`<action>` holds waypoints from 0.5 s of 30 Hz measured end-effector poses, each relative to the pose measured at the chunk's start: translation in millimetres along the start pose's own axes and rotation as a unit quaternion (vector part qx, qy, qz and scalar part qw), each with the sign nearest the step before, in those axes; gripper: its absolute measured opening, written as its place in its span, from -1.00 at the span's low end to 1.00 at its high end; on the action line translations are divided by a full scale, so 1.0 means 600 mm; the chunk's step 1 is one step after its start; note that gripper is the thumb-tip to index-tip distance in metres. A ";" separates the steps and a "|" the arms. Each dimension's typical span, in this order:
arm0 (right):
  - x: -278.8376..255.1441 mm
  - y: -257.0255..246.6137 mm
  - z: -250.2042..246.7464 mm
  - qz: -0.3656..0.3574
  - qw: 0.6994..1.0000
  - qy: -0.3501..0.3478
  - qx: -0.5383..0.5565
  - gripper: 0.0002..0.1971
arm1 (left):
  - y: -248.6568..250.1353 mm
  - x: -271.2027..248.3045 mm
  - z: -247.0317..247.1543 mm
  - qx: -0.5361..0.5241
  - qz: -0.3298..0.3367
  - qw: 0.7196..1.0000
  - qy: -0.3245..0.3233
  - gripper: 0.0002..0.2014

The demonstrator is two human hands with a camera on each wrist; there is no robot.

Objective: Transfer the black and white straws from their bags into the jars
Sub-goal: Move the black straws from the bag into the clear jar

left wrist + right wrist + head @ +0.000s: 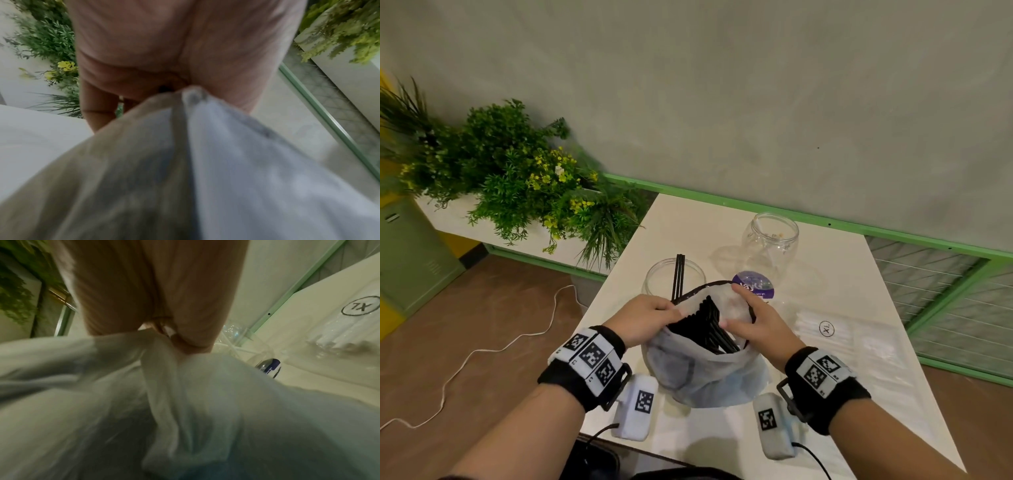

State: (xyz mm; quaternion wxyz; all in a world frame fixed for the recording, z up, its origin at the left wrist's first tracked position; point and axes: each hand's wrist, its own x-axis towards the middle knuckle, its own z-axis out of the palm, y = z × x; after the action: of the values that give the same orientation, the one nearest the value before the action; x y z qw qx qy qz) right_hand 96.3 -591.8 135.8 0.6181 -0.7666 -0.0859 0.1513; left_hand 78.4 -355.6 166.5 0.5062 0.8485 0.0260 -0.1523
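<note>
**Bag mouth held open, black straws exposed**

Nearest: translucent white plastic bag (702, 370) on the white table (859, 377). Left hand (645, 317) pinches its rim at 9 o'clock, right hand (755, 323) at 3 o'clock. Bundle of black plastic straws (705, 323) lies inside. Beyond, at 11 o'clock, clear round jar (659, 277) holds a few black straws. At 1 o'clock, empty clear jar (770, 240). Judgement: keep one hand on the rim, draw straws lengthwise to avoid snagging.

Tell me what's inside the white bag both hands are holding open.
A bundle of black straws lies slanted inside the white bag, which the left hand and right hand hold open. The bag's translucent fabric hides the lower ends and any count.
</note>
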 end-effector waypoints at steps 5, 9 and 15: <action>0.014 0.015 0.001 -0.038 0.993 0.024 -0.105 -0.75 | -0.016 0.008 0.004 -0.075 -0.024 0.997 0.018 -0.73; 0.022 0.022 0.004 -0.018 0.995 0.086 -0.057 -0.85 | -0.029 0.013 0.012 -0.192 -0.068 0.979 0.003 -0.80; 0.031 0.033 0.032 0.041 0.984 0.078 0.152 -0.80 | -0.034 0.017 0.020 -0.161 -0.081 0.984 -0.002 -0.83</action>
State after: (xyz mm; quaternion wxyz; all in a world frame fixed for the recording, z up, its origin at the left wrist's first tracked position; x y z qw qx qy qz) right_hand 106.4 -572.7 110.5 0.7254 -0.6761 0.0178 0.1278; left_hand 81.3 -357.1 141.1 0.6226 0.7504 0.1179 -0.1881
